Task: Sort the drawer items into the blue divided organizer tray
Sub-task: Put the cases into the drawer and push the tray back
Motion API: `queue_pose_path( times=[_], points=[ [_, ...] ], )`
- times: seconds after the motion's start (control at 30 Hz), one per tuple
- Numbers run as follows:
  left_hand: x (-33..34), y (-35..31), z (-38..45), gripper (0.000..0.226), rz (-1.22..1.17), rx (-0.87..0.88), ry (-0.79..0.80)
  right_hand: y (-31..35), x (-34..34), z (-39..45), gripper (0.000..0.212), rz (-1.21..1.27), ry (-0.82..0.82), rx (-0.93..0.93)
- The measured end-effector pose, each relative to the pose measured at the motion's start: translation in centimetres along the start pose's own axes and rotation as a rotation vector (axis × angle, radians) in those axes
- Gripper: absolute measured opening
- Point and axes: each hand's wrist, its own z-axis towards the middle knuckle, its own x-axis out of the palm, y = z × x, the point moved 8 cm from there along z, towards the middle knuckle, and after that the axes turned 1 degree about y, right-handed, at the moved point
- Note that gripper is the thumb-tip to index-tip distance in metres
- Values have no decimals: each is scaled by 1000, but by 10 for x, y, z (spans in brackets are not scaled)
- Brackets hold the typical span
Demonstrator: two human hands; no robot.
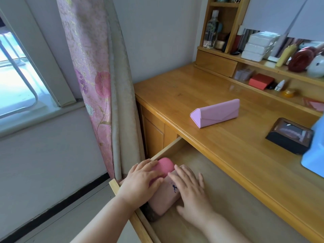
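Both hands are down in the open drawer (236,204), at its left end. With its fingers bent over the top, the left hand (140,181) rests on a rounded pink case (164,166), though whether they truly clasp it or only lie on it is hard to tell from this angle. Beside it the right hand (192,192) lies flat, fingers straight and slightly spread, on a pale pink pouch (166,199) with a small dark blue mark printed on it. The rounded case sits partly on top of the pouch, toward the drawer's back left corner. Under the pouch's near end a darker, patterned thing (151,213) peeks out against the drawer's front wall; what it is cannot be made out.

Up on the wooden desk (192,88) above the drawer lies a light pink folding glasses case (216,113), triangular in section, well apart from the hands. Farther right sits a black box with a clear lid (290,136), and just beside it, at the right edge of the view, a corner of the blue tray (315,155) shows, mostly cut off. Behind, shelves (263,62) hold bottles, a red box and other small items. A pink flowered curtain (91,76) hangs to the left of the desk, next to a window (15,72).
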Motion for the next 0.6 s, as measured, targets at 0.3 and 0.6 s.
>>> queue_pose_path(
  times=[0.3,0.6],
  points=[
    [-2,0,-2,39,41,-44,-16,-16,-9,6,81,27,112,-55],
    [-22,-33,-10,32,120,181,-169,-44,-14,-7,76,109,70,92]
  ],
)
